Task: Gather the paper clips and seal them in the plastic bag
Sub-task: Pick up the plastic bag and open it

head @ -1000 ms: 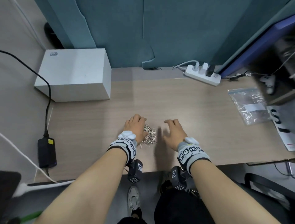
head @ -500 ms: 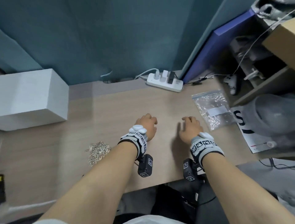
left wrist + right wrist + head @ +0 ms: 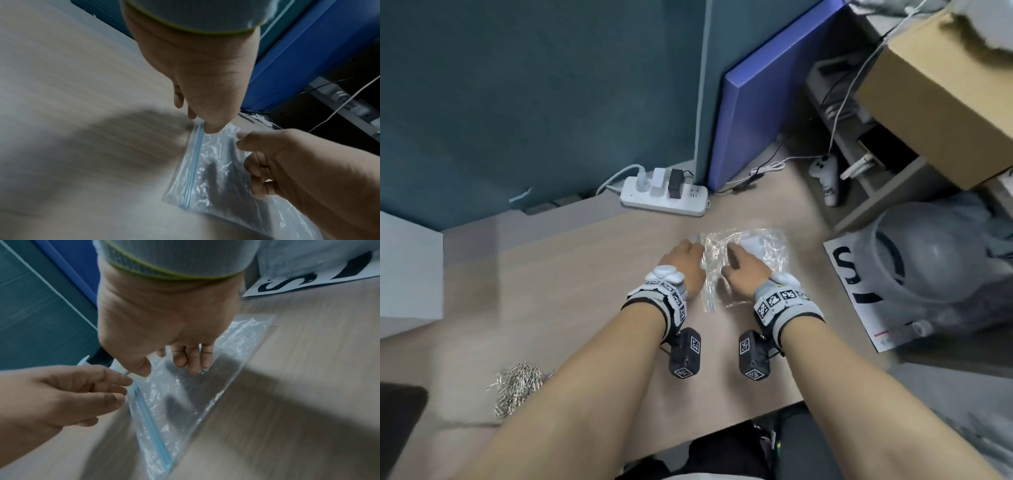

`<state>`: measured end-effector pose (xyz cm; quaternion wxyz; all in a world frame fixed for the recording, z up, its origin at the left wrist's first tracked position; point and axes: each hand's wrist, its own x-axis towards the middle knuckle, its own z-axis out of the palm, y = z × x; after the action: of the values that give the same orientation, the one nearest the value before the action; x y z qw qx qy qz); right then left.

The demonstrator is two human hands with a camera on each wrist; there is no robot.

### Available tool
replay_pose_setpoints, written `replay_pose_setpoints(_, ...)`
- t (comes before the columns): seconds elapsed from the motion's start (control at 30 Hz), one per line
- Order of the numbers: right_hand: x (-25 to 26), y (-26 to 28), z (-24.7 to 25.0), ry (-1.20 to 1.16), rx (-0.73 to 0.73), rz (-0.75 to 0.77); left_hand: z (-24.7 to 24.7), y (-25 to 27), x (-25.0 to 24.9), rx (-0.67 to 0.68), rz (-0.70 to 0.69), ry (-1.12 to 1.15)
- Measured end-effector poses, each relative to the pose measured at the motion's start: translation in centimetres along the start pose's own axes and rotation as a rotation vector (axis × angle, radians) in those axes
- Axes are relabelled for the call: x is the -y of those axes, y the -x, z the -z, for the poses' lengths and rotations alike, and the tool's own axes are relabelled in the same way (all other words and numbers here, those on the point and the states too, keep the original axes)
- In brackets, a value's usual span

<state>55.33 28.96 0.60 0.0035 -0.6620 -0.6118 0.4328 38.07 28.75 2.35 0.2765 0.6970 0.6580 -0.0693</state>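
Note:
A clear plastic bag [image 3: 760, 250] with a blue zip strip [image 3: 194, 162] lies crumpled on the wooden desk [image 3: 585, 291], right of centre. My left hand [image 3: 685, 263] is at the bag's zip end, where thumb and fingertips [image 3: 211, 128] pinch its corner. My right hand [image 3: 743, 274] lies on the bag, and its bent fingertips [image 3: 193, 366] press the film down. In the right wrist view the bag [image 3: 185, 402] is mostly flat, with my left hand [image 3: 82, 394] reaching its zip edge. The paper clips [image 3: 517, 380] sit in a loose pile at the near left, away from both hands.
A white power strip [image 3: 664, 200] lies behind the bag against the teal partition. A white box [image 3: 407, 267] stands far left. A printed sheet [image 3: 859, 284], a grey helmet-like object [image 3: 928, 260], a shelf and a cardboard box [image 3: 945, 89] crowd the right side.
Both hands left the paper clip pile and moved right onto the plastic bag. The head view swung right, so the pile now sits at the lower left. The bag has gone from flat to crumpled.

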Motion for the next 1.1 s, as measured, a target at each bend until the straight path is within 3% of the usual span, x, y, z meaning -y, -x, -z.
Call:
replay_pose_setpoints(0.1,0.4,-0.4,-0.6,0.088,0.007,0.012,0.0,-0.2,0.0,0.042,0.059,0.031)
replay_pose_setpoints(0.23,1.9,1.1,-3.4,0.468,-0.006,-0.009,-0.4,1.0,1.7,0.107,0.086,0.039)
replay_pose_setpoints(0.3,2.5,1.9,-5.1,0.538,-0.025,0.027,-1.0,2.0,3.2,0.136,0.083,0.051)
replay_pose_setpoints(0.5,5.0,3.3,-8.2,0.487,0.050,0.128,-1.6,5.8,7.5,0.038,0.107,0.169)
replay_pose_setpoints(0.63,8.0,5.4,-9.8,0.231,0.069,0.129,-1.6,9.4,10.1,-0.135,0.233,0.309)
replay_pose_setpoints(0.8,12.8,8.8,-13.4,-0.038,0.017,0.161,-1.1,14.6,13.9,-0.096,0.229,0.586)
replay_pose_setpoints(1.0,17.1,11.7,-17.5,-0.217,-0.045,0.149,0.1,19.8,18.5,-0.175,0.210,0.652)
replay_pose_setpoints(1.1,19.1,13.3,-18.2,-0.220,-0.032,0.173,0.5,21.5,20.0,-0.145,0.180,0.726)
